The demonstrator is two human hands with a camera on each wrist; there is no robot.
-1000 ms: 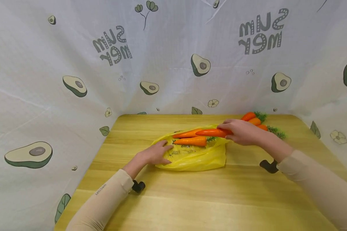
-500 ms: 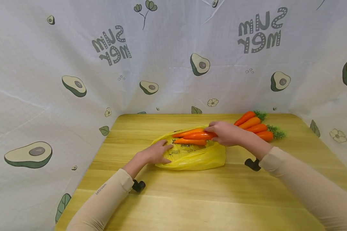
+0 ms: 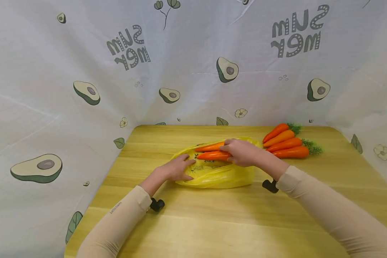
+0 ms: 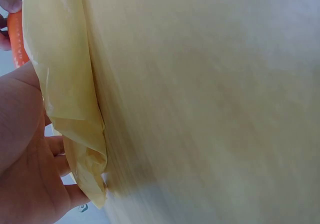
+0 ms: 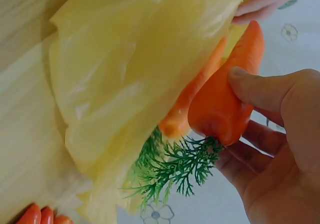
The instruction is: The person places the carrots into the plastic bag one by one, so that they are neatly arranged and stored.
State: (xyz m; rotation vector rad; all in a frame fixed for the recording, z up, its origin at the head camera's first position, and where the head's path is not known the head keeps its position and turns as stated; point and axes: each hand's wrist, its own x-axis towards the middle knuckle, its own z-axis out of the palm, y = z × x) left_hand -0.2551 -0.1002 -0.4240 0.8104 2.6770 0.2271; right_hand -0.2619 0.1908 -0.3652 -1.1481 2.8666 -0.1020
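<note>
In the head view, a yellow plastic bag [image 3: 227,179] lies on its side with its mouth spread. My right hand [image 3: 243,153] pinches a red-orange carrot [image 3: 212,156] inside it, tip pointing left. The right wrist view shows the thumb and fingers around the carrot's [image 5: 225,99] thick end, its green top hanging below. Another orange carrot [image 3: 209,147] lies behind it, partly covered by my hand. My left hand [image 3: 177,168] rests at the bag's left end, fingers spread over the opening. In the left wrist view, the bag film [image 4: 60,59] covers the fingertips.
Several carrots with green tops [image 3: 286,143] fan out at the back right of the wooden table [image 3: 219,229]. A white avocado-print cloth [image 3: 193,79] hangs behind the table and along its sides.
My right hand has moved left and slightly down, bringing its carrot deeper into the bag, over the front carrot. The left hand stays in place. The carrots at the right are more exposed.
</note>
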